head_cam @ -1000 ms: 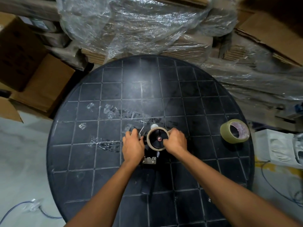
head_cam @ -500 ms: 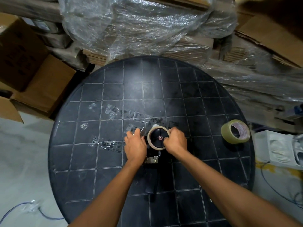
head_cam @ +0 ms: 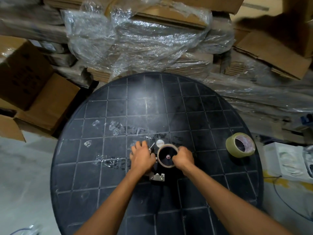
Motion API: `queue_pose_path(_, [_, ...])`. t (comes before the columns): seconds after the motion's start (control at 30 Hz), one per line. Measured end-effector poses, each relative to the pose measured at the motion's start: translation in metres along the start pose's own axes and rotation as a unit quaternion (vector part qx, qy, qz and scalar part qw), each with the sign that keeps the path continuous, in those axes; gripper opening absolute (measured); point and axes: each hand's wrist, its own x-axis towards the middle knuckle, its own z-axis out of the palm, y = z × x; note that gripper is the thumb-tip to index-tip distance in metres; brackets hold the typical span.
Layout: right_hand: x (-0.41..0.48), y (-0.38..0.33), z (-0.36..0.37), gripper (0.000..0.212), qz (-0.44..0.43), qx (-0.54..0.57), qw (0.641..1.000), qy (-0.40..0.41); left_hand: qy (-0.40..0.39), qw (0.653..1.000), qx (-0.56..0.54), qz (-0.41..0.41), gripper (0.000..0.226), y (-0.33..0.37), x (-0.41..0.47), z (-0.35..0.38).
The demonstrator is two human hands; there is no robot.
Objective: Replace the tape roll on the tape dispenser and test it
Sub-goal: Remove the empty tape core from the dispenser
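- Right hand (head_cam: 183,158) curled around the right side of the empty cardboard core (head_cam: 167,156), fingers clamped on its rim.
- Left hand (head_cam: 142,156) laid palm down just left of the core, fingers spread forward over the front part of the tape dispenser (head_cam: 157,173); grip on anything beneath impossible to tell from this angle.
- Core seated on the dispenser's black hub, a small pinkish centre pin visible inside the ring.
- Dispenser lying near the middle of the round black table (head_cam: 118,192), its toothed metal blade (head_cam: 157,177) pointing toward the wearer, just below the two wrists.
- Small pale round disc (head_cam: 160,142) on the tabletop just beyond the core, touching or nearly touching its far edge.
- Fresh tape roll (head_cam: 240,147), yellowish with a printed inner core, resting tilted near the right edge of the table, well apart from both hands.
- Scraps of clear tape residue (head_cam: 115,127) stuck to the gridded tabletop left of and beyond the hands.
- Cardboard boxes (head_cam: 33,92) on the floor to the left; flattened cartons under crumpled clear plastic wrap (head_cam: 135,36) stacked behind the table.
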Motion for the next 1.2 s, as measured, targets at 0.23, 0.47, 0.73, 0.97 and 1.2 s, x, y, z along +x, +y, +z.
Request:
queue_pose_path(0.23, [0.009, 0.001, 0.008, 0.036, 0.035, -0.001, 0.999, 0.016, -0.148, 0.938, 0.229, 0.212, 0.038, 0.048, 0.029, -0.019])
queue_pose_path(0.47, [0.015, 0.0, 0.014, 0.048, 0.058, -0.007, 0.998, 0.022, -0.135, 0.951, 0.24, 0.141, 0.024, 0.062, 0.038, -0.009])
queue_pose_path(0.73, [0.011, 0.001, 0.016, 0.053, 0.024, -0.013, 0.998, 0.055, -0.064, 0.959, 0.252, 0.11, 0.019, 0.068, 0.034, 0.0])
queue_pose_path(0.97, [0.011, 0.013, 0.004, 0.03, -0.022, 0.062, 0.997, 0.025, -0.13, 0.98, 0.068, 0.136, 0.034, 0.043, 0.041, -0.017])
queue_pose_path(1.2, [0.003, 0.03, -0.003, 0.024, -0.006, 0.298, 0.953, -0.051, -0.146, 0.972, -0.044, 0.177, 0.023, 0.011, 0.011, -0.038])
